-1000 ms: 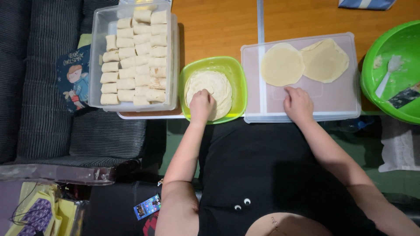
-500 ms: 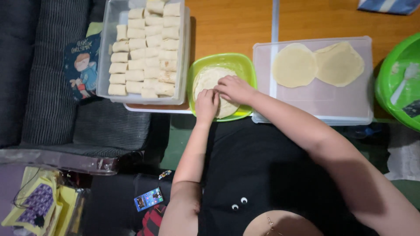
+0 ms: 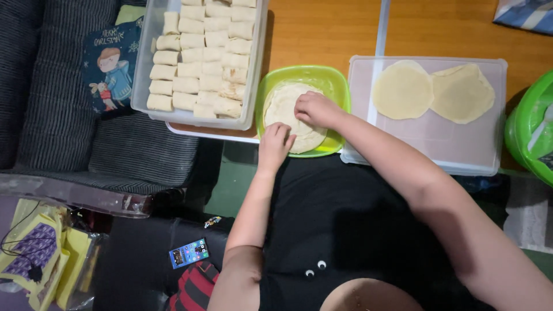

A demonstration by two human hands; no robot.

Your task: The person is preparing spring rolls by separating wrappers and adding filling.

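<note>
Wrappers (image 3: 291, 115), a stack of thin pale round sheets, lie in a square lime-green bowl (image 3: 331, 80) at the near edge of the wooden counter (image 3: 322, 31), straight ahead at 12 o'clock from the person. Both hands are on that stack: the left hand (image 3: 275, 144) rests at its 6 o'clock edge with fingers bent down on the top sheet, and the right hand (image 3: 314, 109) sits at about 3 o'clock of the stack, fingers curled narrow and pressing or pinching the top sheet; whether a sheet is actually lifted cannot be told. At 9 o'clock of the bowl, just beside it, stands a clear plastic box (image 3: 144, 86) packed with rows of pale rolled pieces (image 3: 199, 57). At 3 o'clock of the bowl lies a translucent flat lid (image 3: 432, 144) with two separate round wrappers (image 3: 432, 92) spread on it, side by side and slightly overlapping. Farther at 3 o'clock, at the frame edge, is a round green basin (image 3: 527, 126). Down at 7 o'clock, well apart from the counter, a phone (image 3: 188, 253) with a lit screen lies on a dark surface.
</note>
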